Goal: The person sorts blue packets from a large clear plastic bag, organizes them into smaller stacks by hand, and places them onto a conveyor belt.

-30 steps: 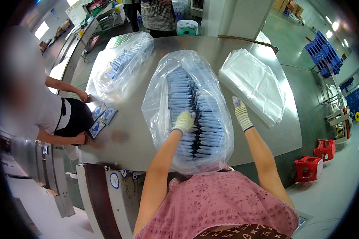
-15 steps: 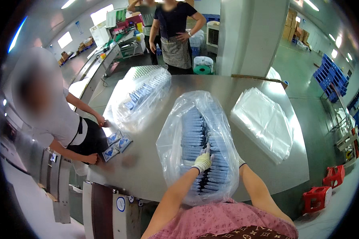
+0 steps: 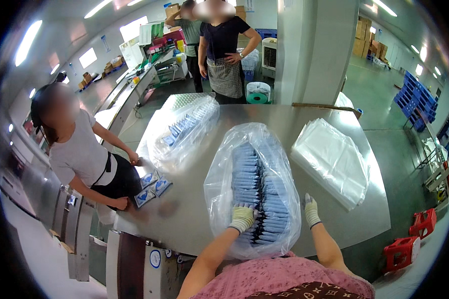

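Observation:
In front of me lies a large clear plastic bag holding two long rows of upright light-blue packets, with a dark gap between the rows. My left hand, in a striped cream glove, rests on the near part of the left row. Its fingers lie forward over the packets, and their tips are hard to make out. To the right of the bag, apart from it, my right hand wears the same kind of glove. Its fingers point forward above the metal table, with nothing in them.
A stack of flat clear bags lies at the right. Another filled bag lies at the far left, near several loose blue-white packets. A person stands at the left edge; two others stand beyond. Red stools are at the right.
My left hand has drawn back from the middle gap onto the left row. My right hand has come out from beside the bag, moving right. The view has shifted slightly.

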`<state>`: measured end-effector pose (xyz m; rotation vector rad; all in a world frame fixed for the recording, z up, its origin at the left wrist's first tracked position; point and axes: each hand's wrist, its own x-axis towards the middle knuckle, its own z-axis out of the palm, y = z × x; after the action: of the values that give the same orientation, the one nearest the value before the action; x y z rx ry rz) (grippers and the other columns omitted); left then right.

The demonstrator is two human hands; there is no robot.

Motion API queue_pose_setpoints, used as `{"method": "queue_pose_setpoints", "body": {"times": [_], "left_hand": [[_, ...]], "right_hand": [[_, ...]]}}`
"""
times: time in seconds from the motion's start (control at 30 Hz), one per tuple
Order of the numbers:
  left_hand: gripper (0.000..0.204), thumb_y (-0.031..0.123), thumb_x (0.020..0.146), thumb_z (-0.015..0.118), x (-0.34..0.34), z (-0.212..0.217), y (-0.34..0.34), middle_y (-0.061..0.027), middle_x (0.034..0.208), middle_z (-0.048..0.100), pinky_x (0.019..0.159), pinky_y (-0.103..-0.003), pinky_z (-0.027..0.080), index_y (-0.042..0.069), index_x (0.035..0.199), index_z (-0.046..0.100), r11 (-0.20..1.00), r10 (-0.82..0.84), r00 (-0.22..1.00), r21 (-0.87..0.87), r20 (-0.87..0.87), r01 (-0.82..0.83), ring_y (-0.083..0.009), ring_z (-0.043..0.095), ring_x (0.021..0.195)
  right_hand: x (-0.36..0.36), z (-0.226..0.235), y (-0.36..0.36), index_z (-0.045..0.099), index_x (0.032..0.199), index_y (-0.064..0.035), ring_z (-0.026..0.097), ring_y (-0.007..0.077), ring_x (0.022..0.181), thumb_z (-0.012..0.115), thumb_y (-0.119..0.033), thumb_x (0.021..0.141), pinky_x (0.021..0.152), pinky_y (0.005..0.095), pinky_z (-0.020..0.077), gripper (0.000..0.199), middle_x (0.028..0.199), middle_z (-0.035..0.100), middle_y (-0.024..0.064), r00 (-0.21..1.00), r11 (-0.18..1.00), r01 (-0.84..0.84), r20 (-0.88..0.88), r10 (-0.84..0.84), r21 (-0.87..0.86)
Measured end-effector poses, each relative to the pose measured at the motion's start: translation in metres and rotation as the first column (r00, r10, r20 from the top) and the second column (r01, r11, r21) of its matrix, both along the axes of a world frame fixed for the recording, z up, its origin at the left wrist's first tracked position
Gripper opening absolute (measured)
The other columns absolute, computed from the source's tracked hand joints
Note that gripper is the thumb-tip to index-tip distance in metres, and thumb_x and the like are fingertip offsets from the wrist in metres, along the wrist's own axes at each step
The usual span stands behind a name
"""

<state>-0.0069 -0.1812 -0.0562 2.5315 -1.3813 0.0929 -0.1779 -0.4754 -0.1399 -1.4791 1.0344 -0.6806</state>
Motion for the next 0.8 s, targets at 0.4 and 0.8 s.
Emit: {"method": "queue_pose_setpoints", "body": {"times": [0.4, 0.8], "left_hand": [[0.028, 0.034, 0.083, 0.049, -0.005, -0.009, -0.004, -0.0096, 0.089, 0.060, 0.083, -0.045, 0.038, 0.009, 0.087, 0.062, 0.998, -0.035, 0.995, -0.045, 0.089, 0.040, -0.0276, 0.054, 0.089], [0.028, 0.031, 0.085, 0.048, -0.016, -0.017, -0.013, -0.0126, 0.093, 0.061, 0.090, -0.045, 0.037, 0.007, 0.091, 0.061, 0.999, -0.051, 0.994, -0.008, 0.099, 0.052, -0.0293, 0.055, 0.092]], "right_hand": [[-0.115, -0.023, 0.083, 0.064, 0.100, -0.0009, 0.062, 0.0333, 0.090, 0.056, -0.037, 0.087, 0.082, 0.0389, 0.0465, 0.039, 0.096, 0.066, 0.0196, 0.804, 0.985, -0.119, -0.594, 0.023, -0.123], [-0.141, -0.022, 0.090, 0.065, 0.099, 0.0006, 0.063, 0.0311, 0.087, 0.056, -0.033, 0.087, 0.080, 0.0372, 0.0468, 0.037, 0.093, 0.067, 0.0187, 0.773, 0.957, -0.283, -0.577, 0.263, 0.056]]}}
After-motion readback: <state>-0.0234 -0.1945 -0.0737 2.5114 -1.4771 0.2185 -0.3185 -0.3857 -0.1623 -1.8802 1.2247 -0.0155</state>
